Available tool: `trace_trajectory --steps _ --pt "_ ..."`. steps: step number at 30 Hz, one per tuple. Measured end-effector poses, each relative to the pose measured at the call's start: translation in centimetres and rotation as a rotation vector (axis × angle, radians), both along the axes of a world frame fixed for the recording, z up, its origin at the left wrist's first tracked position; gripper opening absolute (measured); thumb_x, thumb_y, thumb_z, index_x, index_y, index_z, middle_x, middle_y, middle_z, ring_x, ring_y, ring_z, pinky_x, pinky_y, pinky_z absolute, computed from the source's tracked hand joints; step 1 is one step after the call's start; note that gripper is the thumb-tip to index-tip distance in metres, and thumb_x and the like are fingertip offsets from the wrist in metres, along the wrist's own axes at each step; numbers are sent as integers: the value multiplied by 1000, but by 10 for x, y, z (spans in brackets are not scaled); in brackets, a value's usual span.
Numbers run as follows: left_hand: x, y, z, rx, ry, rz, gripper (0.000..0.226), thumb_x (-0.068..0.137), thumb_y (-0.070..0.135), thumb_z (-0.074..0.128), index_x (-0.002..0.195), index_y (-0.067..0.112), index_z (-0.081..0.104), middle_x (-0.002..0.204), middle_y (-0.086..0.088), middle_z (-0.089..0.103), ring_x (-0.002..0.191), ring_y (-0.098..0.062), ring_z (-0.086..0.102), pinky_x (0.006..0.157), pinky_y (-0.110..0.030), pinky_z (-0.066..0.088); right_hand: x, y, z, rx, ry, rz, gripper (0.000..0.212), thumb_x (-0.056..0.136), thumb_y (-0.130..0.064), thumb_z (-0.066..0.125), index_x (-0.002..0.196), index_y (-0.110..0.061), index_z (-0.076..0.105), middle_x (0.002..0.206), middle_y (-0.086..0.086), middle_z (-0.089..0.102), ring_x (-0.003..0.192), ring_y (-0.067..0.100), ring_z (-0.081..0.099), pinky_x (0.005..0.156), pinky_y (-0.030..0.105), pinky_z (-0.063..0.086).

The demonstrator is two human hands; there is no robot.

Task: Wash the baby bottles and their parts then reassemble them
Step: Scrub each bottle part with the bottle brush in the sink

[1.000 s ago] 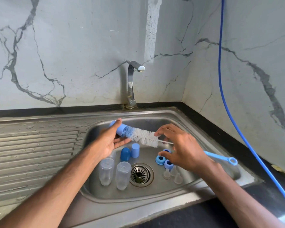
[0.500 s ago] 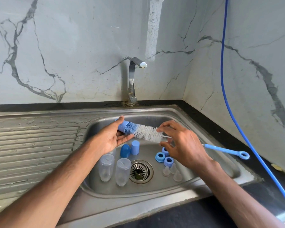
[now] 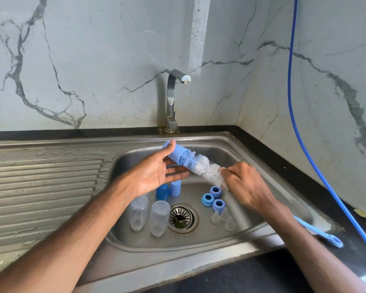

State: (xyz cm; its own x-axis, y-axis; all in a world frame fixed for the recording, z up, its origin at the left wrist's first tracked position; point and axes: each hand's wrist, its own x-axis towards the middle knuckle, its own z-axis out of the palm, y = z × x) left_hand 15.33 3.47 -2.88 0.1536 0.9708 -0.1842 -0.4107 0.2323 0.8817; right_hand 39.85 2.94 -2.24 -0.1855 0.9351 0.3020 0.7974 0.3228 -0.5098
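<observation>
Over the steel sink point(image 3: 251, 153), my left hand point(image 3: 156, 174) holds a light blue bottle cap point(image 3: 175, 154) between thumb and fingers. The white bristles of a bottle brush point(image 3: 203, 168) are pushed into the cap. My right hand point(image 3: 247, 187) grips the brush just behind the bristles; its blue handle point(image 3: 321, 234) sticks out past my right forearm. On the sink floor stand two clear bottles point(image 3: 148, 212) upside down, two more blue caps point(image 3: 169, 189), three blue collar rings point(image 3: 212, 198) and three clear teats point(image 3: 222, 220).
A chrome tap point(image 3: 171, 98) stands at the back of the sink, shut off. The drain strainer point(image 3: 181, 217) is in the middle of the basin. A wet ribbed draining board point(image 3: 42, 182) lies to the left. A blue hose point(image 3: 300, 132) hangs down the right wall.
The brush handle has swung down toward my right forearm while the bristles stay in the cap. My left hand has opened its lower fingers and lifted the cap slightly.
</observation>
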Motion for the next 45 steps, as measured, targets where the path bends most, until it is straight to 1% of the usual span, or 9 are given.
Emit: trace_trajectory --steps 4,8,18,22,24,30,33,37,45 --pt "2 3 -4 -37 22 166 53 98 45 64 133 5 57 115 -19 74 95 -27 76 78 -35 65 2 1 -1 39 8 71 49 98 -61 56 85 -16 66 79 -12 69 64 11 60 67 40 55" --pt "-8 7 -5 -73 -5 290 54 96 41 68 134 5 55 103 -19 76 79 -24 77 62 -31 64 3 -3 2 150 -123 222 62 79 -61 80 130 -35 58 119 -18 52 73 1 59 71 27 49" --pt "-14 8 -3 -38 13 198 61 97 47 65 141 7 54 120 -17 73 104 -28 74 82 -38 64 -4 1 -5 238 -52 243 36 87 -31 84 122 -29 76 91 -12 70 72 8 61 67 34 53" --pt "-19 5 1 17 -1 123 64 100 47 60 148 7 48 134 -16 68 126 -32 64 101 -47 56 -8 1 -3 83 106 269 5 92 -29 79 88 -30 80 69 -13 70 58 10 61 63 32 51" --pt "-18 1 4 54 14 66 62 103 46 54 150 8 44 136 -13 67 129 -31 63 106 -48 52 -9 2 -4 -26 115 268 34 101 -28 67 69 -18 70 64 -11 70 55 16 60 62 35 50" --pt "-12 -3 10 107 -19 -46 54 106 44 47 146 9 45 138 -11 66 129 -28 62 101 -41 55 -9 1 11 -582 404 206 38 108 -20 43 78 -4 60 55 5 52 48 20 50 45 23 32" --pt "-11 1 2 60 12 42 57 103 44 55 145 5 48 131 -14 70 122 -29 67 94 -38 59 -8 3 6 -386 226 170 51 110 -37 46 84 1 69 66 4 72 50 24 62 47 24 42" --pt "-16 10 -8 -12 -10 217 56 99 42 64 140 6 51 124 -20 72 114 -32 71 81 -36 64 -8 0 -1 -2 78 179 46 90 -65 66 119 -29 66 105 -15 70 73 3 71 72 30 58" --pt "-25 13 -10 -3 -4 193 51 99 43 63 136 10 54 124 -17 72 117 -32 70 90 -39 61 -15 4 -9 57 253 207 21 81 -37 88 96 -25 80 84 -12 76 71 8 70 66 25 58"
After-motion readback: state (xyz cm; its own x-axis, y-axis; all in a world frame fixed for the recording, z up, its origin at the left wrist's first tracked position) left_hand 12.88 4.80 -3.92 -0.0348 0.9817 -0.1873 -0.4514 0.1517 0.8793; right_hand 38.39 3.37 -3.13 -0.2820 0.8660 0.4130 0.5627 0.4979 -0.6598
